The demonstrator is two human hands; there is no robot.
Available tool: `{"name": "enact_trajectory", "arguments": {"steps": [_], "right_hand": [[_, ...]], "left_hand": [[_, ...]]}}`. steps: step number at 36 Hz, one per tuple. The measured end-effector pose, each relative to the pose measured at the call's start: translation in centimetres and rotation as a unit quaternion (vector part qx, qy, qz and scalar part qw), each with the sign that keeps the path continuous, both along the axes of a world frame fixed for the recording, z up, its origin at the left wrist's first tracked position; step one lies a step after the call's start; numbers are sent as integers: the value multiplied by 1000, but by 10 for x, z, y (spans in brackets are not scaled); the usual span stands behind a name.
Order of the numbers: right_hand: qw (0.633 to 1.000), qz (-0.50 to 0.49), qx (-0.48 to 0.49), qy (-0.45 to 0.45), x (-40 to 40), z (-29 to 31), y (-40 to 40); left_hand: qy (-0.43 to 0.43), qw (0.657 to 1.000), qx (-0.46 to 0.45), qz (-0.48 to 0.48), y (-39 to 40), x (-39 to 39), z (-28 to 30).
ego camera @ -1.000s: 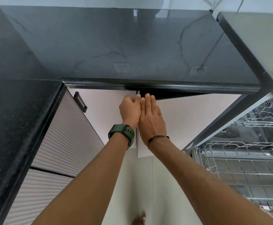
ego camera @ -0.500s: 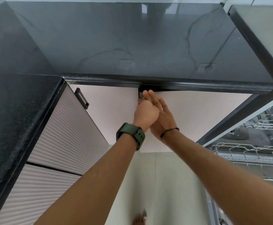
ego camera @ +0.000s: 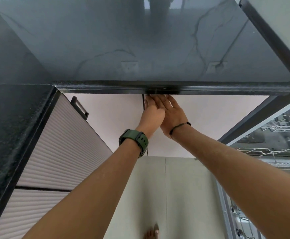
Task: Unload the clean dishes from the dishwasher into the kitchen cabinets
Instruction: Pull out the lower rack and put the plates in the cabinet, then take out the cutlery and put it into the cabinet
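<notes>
Two pale pink cabinet doors meet at a narrow dark seam (ego camera: 143, 102) below the black countertop's front edge (ego camera: 175, 87). My left hand (ego camera: 152, 115), green watch on its wrist, lies against the top of the left door (ego camera: 115, 118) beside the seam. My right hand (ego camera: 174, 114), with a black cord bracelet, lies flat on the right door (ego camera: 218, 121), fingertips just under the counter edge. Neither hand holds anything. The two hands touch each other. The open dishwasher's wire racks (ego camera: 278, 152) show at the right; I see no dishes in them.
A glossy black countertop (ego camera: 140, 45) fills the top and wraps down the left side. Ribbed white drawer fronts (ego camera: 58, 149) with a dark handle (ego camera: 79, 107) stand at left. The dishwasher door (ego camera: 235, 218) juts out at lower right. A bare foot (ego camera: 152, 232) stands on the pale floor.
Both hands have moved forward and up to the doors' top edge. The dark gap at the right door's top has narrowed to a thin seam. My left hand's fingers have uncurled.
</notes>
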State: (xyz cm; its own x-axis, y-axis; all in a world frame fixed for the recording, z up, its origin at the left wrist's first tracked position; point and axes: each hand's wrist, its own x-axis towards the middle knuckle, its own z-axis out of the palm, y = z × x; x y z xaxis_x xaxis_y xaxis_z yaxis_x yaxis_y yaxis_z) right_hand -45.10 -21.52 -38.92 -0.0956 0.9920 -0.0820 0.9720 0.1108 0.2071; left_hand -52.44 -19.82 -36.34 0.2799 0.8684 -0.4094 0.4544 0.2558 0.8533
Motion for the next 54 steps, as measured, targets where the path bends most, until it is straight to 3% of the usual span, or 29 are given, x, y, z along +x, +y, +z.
{"name": "enact_trajectory", "arguments": {"steps": [13,24,35,44,49,54], "right_hand": [[1000,7,-13,-2,0,20,-18],[997,-72,-14,-6,30,58,-111],[971,-227,-14,73,110,82,-313],[930,-353,-51,95,203,54,-534],[909,-398,-57,109,250,37,-601],[901,-412,-72,115,305,11,-629]], "left_hand": [[32,996,53,-63,-12,-23,13],[88,979,116,-142,-86,-22,66],[55,968,163,-184,-247,44,90],[4,965,76,-253,-441,142,47],[14,953,45,-299,-503,184,21],[43,954,43,-294,-515,238,-13]]}}
